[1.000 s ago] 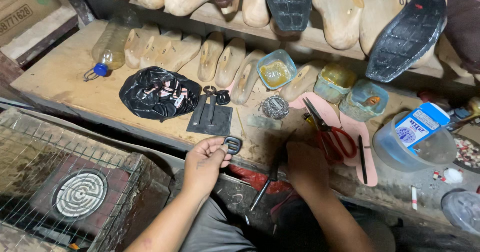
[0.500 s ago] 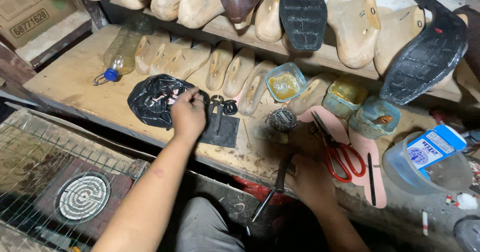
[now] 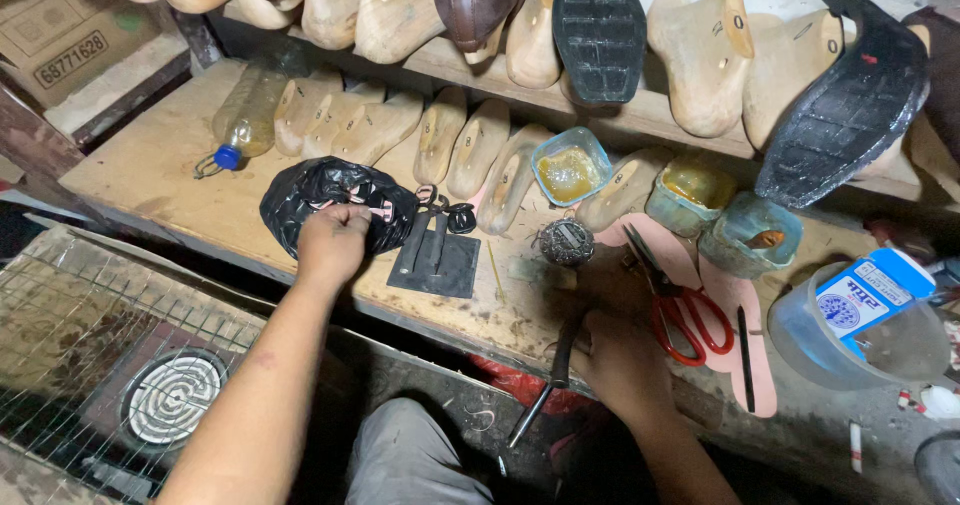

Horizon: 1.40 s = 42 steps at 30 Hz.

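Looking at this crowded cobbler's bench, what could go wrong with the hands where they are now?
The left hand reaches into the crumpled black plastic bag; small pieces could spill off the wooden bench edge. The right hand grips a dark-handled tool that hangs over that edge and could slip down. The red-handled scissors lie open-bladed close beside that hand, so a careless move might nick it.

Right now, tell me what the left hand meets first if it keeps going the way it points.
The left hand already reaches into the black plastic bag; beyond that, probably the row of wooden shoe lasts.
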Tool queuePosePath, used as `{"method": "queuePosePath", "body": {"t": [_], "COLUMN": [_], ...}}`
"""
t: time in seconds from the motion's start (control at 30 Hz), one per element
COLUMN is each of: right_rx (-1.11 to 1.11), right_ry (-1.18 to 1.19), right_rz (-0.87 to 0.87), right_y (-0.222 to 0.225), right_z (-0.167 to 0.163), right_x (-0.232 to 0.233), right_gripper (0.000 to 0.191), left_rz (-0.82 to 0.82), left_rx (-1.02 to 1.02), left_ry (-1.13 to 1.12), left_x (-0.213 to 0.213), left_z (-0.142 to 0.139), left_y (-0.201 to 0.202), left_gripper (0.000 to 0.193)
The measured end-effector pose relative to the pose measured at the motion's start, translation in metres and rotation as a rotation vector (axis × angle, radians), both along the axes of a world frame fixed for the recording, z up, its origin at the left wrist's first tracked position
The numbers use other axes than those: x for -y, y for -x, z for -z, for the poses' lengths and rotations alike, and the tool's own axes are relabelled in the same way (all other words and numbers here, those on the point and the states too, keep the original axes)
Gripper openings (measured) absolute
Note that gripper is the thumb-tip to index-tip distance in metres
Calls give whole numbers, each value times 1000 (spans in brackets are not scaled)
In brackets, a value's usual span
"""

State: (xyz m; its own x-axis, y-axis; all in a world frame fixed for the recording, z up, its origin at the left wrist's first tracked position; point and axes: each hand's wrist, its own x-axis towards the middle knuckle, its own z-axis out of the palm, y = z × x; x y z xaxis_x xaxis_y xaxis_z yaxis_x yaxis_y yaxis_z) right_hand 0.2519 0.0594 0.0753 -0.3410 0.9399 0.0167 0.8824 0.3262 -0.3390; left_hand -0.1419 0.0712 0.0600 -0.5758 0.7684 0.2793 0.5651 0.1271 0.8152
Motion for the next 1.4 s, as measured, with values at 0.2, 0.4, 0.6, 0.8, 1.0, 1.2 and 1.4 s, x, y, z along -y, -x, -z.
{"method": "queuePosePath", "body": {"t": [0.2,0.4,0.6,0.8,1.0,1.2,1.4], "right_rx": [-19,5,-172,-264,-352,-457,-141], "right_ry": [-73,0,82,72,-172,-322,-493], "right_rz": [-17,20,-48,-43,-146,-24,202], "right_y": [-1,-2,-10,-12,-12,-44,-105], "right_z": [4,7,11,22,25,22,31], "right_x": [0,0,-16,-18,-8,-20,-47], "right_gripper": [41,41,58,37,32,18,19], "left_rz": [56,30,51,161,420,429,400], "left_rx": [-1,-483,68,348,944,870,1012], "left_ry": [-35,-323,-429,-241,-200,-170,-54], "left_x": [4,21,42,90,127,143,149], "left_z": [-4,-11,-4,9,4,9,22], "left_y": [8,-9,-29,-78,-130,-137,-128], "left_gripper": [21,41,36,29,23,52,37]}}
